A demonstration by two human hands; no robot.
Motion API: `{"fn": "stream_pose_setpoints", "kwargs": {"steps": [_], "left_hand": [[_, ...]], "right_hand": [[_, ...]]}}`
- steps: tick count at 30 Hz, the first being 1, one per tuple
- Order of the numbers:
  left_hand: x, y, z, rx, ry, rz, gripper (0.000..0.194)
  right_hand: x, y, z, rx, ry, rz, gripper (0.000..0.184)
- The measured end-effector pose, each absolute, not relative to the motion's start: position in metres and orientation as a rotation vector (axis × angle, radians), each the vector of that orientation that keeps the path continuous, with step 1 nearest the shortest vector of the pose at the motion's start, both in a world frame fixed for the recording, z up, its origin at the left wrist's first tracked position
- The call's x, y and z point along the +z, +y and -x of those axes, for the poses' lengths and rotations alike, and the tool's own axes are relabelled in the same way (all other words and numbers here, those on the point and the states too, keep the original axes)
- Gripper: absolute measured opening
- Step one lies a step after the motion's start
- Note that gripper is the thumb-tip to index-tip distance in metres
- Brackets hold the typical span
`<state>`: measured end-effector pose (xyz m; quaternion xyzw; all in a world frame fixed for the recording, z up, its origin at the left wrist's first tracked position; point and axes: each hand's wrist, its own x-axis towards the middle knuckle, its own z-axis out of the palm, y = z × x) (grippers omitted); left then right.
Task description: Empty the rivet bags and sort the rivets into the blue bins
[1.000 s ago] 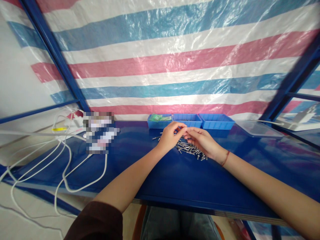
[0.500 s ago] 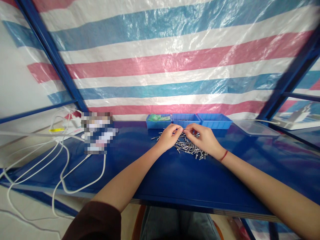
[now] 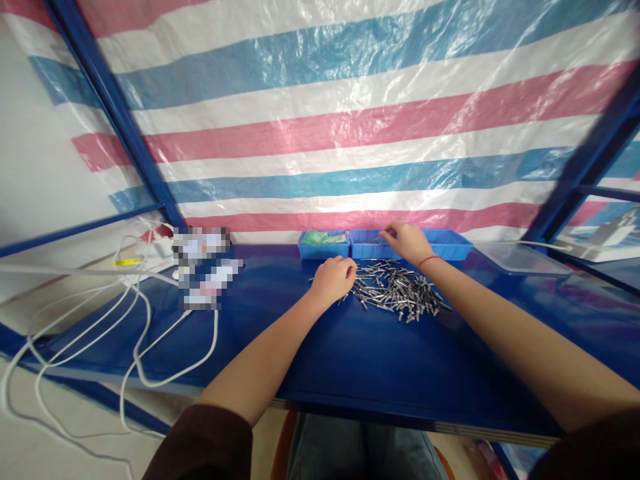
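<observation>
A loose pile of small silvery pop rivets [image 3: 407,293] lies on the blue table. At the pile's left edge is my left hand [image 3: 334,279], low over the table, its fingers curled together. Whatever they hold, if anything, is hidden. My right hand [image 3: 407,241] is raised over the middle blue bin [image 3: 364,253], with thumb and fingers drawn together; I cannot make out anything between them. A few thin metal pieces show inside that bin, beneath the fingertips.
Left of the middle bin stands a blue bin [image 3: 324,252] holding green packets; another blue bin [image 3: 454,251] adjoins on the right. A clear plastic lid [image 3: 523,259] lies farther right. White cables [image 3: 143,313] and a blurred-out object [image 3: 207,270] occupy the left side.
My right hand has moved away from my left, up and back to the middle bin. More of the rivet pile now shows. My left hand stays beside the pile.
</observation>
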<state>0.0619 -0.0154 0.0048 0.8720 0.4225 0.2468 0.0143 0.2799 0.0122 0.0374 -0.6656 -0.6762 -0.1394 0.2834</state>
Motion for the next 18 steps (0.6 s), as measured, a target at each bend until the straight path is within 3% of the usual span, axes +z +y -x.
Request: {"fn": "stream_pose_setpoints", "kwargs": {"steps": [6, 12, 18], "left_hand": [[0.004, -0.017, -0.063, 0.755, 1.292, -2.728, 0.022], [0.005, -0.019, -0.065, 0.762, 1.259, -2.739, 0.022], [0.006, -0.02, -0.064, 0.761, 1.248, -2.749, 0.022]], "right_hand": [[0.035, -0.007, -0.285, -0.323, -1.959, 1.735, 0.022], [0.036, -0.041, -0.319, 0.201, -2.232, 1.609, 0.019], [0.047, -0.051, -0.358, 0.609, -2.223, 1.775, 0.02]]}}
